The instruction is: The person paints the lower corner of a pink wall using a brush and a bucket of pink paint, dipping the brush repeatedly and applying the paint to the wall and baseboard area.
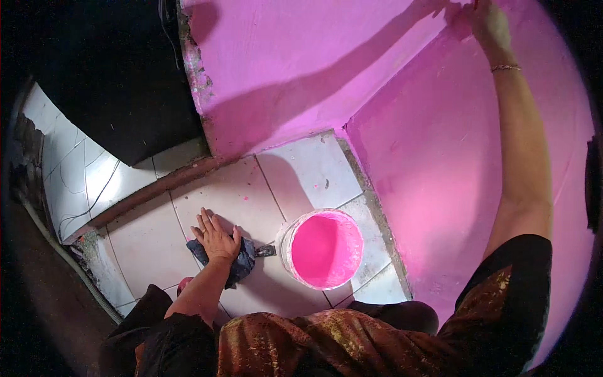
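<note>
My left hand (215,235) lies palm down with its fingers apart, pressing on a dark crumpled cloth (244,264) on the floor tiles. A dark tool handle (265,250) pokes out between the cloth and a white bucket (285,249); its other end is hidden. Bright pink paint (313,249) fills the lower part of the bucket, and pink smears coat its inner wall. At the top edge of the view my right hand (491,28) reaches up to the corner of the pink walls. Its fingers close around a small red piece, perhaps a handle, mostly cut off by the frame.
Pink walls (424,165) meet at a corner to the right. Tiles (146,245) with paint spots cover the floor. A reddish-brown raised edge (155,191) borders the left side, with a large black object (127,94) beyond. A grey corrugated hose (80,266) runs along the far left.
</note>
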A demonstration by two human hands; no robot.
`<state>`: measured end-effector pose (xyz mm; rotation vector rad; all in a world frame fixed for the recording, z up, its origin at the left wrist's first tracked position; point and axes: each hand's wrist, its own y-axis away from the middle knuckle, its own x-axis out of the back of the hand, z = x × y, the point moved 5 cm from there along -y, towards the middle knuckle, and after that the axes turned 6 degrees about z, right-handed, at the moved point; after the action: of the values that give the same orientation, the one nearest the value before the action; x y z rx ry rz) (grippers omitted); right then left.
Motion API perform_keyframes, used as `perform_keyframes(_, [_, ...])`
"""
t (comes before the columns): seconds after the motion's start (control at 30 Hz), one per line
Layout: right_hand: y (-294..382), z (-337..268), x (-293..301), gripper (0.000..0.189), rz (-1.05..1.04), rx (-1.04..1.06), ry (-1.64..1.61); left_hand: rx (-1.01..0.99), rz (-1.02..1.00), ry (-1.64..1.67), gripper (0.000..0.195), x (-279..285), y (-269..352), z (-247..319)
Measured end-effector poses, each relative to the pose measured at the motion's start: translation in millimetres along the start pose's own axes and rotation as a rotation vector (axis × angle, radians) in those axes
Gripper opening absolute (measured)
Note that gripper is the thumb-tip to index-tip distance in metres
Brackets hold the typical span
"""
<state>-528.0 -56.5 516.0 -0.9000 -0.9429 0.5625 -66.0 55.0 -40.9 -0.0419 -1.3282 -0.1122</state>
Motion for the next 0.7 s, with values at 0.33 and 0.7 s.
perform_keyframes(0.33, [31, -58, 39, 0.024, -0.138, 0.26, 0.013, -0.013, 0.014, 0.029, 0.079, 1, -1, -1])
perform_keyframes(0.7, [268, -68, -152, 0.027, -0.704, -0.247, -0.256, -0.045, -0.042, -0.017, 0.082, 7, -3, 11])
